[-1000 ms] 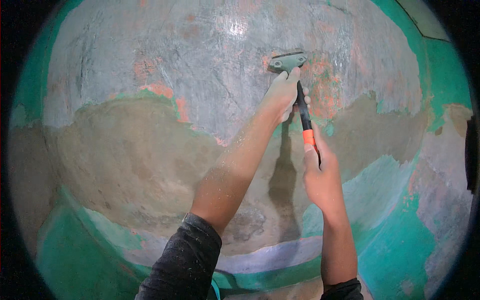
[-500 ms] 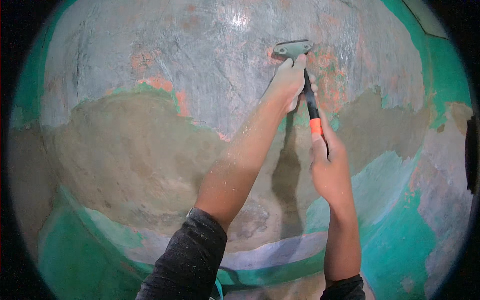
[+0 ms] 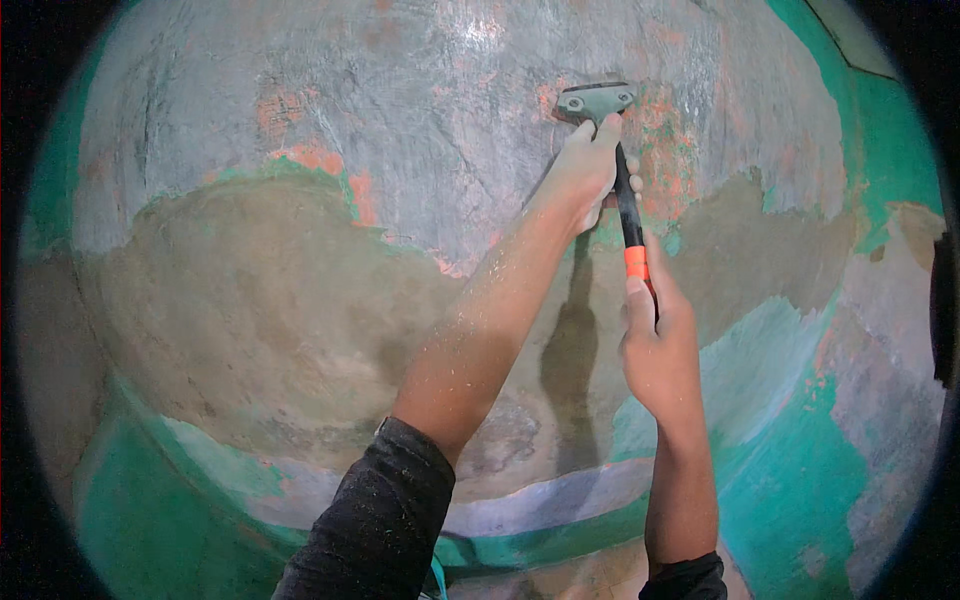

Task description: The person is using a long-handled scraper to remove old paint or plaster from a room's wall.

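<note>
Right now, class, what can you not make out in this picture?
All in the head view:
Scraper handle: lower end hidden by the right hand.
Left hand: palm hidden by the hand itself.
Dark thing: cut off by the picture's rim.
Teal strip: cut off by the lower edge.

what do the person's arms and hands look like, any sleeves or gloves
The left hand and right hand wear no gloves. The left sleeve is dark, creased and ends near the elbow; the right sleeve, also dark, just shows at the lower edge. Small pale flecks dot the left forearm.
</note>
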`<move>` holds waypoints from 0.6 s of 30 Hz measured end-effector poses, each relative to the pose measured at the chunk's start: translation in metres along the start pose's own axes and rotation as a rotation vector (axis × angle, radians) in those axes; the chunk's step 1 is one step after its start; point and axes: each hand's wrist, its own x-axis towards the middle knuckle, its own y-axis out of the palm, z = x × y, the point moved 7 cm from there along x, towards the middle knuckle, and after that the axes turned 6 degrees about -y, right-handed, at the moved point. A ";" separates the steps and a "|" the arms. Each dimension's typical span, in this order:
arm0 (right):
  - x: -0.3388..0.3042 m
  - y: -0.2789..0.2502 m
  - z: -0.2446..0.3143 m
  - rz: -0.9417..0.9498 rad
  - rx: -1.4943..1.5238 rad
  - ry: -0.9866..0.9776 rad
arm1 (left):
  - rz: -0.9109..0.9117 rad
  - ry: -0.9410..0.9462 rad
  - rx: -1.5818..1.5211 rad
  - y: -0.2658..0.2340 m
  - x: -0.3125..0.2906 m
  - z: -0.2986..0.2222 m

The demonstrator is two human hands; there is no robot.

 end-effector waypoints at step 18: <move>0.011 -0.003 0.013 0.048 0.046 0.042 | -0.004 0.022 -0.045 0.002 0.007 -0.008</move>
